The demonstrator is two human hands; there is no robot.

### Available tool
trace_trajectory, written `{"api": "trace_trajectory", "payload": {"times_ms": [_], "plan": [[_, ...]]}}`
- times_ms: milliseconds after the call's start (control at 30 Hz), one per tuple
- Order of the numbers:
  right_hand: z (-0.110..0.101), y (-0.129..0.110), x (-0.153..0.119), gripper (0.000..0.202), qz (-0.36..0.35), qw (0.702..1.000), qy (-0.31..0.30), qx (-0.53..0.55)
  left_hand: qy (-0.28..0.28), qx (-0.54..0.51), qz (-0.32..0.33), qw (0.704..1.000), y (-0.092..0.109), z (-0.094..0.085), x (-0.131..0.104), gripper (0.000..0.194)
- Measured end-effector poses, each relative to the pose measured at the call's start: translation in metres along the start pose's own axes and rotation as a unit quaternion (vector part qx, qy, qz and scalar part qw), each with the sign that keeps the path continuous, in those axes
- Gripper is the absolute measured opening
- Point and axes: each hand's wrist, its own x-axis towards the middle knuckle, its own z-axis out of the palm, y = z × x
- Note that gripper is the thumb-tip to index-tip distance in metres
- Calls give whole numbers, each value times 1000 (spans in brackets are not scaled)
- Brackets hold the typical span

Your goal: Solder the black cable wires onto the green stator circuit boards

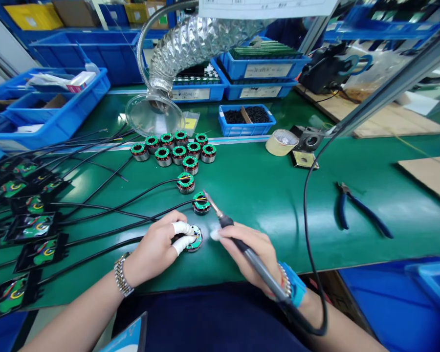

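My left hand (163, 242), with white finger cots on two fingertips, pinches at the near round stator with a green board (195, 243), where a black cable comes in from the left. In my right hand (253, 249) is a soldering iron (225, 221), its tip pointing up and left, close to another stator (201, 203) with a cable and yellow wires. A further wired stator (185, 183) sits behind that one. Several stators without cables (179, 155) stand grouped farther back on the green table.
Black housings with cables (36, 225) crowd the left. Blue-handled cutters (363, 208), a tape roll (281, 142) and a soldering stand (308, 142) lie right. A silver duct with a clear hood (152, 116) hangs behind the stators. The iron's cord (305, 210) loops at right.
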Motion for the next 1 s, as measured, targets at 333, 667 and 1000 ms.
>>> {"api": "trace_trajectory", "payload": {"times_ms": [333,667,1000], "plan": [[-33,-5,-4,24,3,995,-32,96,-34,-17,-2,999,0,-4,6,8],[-29,-2,-6,21,8,994,-60,94,-27,-21,3,999,-2,-2,3,8],[-29,-2,-6,21,-5,994,-67,87,-21,-16,10,1000,-4,0,4,9]]}}
